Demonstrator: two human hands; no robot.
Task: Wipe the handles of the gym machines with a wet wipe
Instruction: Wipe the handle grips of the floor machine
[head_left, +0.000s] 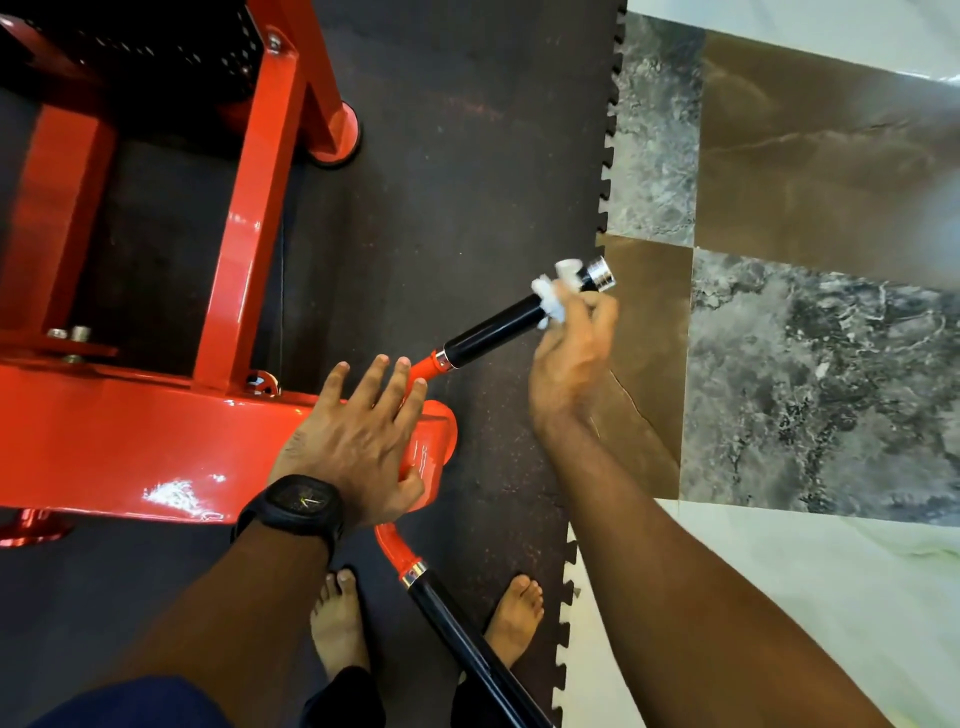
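Note:
A red gym machine (156, 447) fills the left side. Its upper handle (493, 330) is black with a chrome end cap and sticks out to the upper right. My right hand (571, 353) pinches a crumpled white wet wipe (553, 296) against that handle near the cap. My left hand (358, 441), with a black watch on the wrist, rests flat with straight fingers on the red arm where the handles join. A second black handle (467, 639) runs down toward the bottom edge between my bare feet.
Dark rubber mat (467, 156) with a jigsaw edge covers the floor under the machine. Marble tiles (805, 364) in brown, grey and white lie to the right. Red frame posts and a round red foot (337, 135) stand at the upper left.

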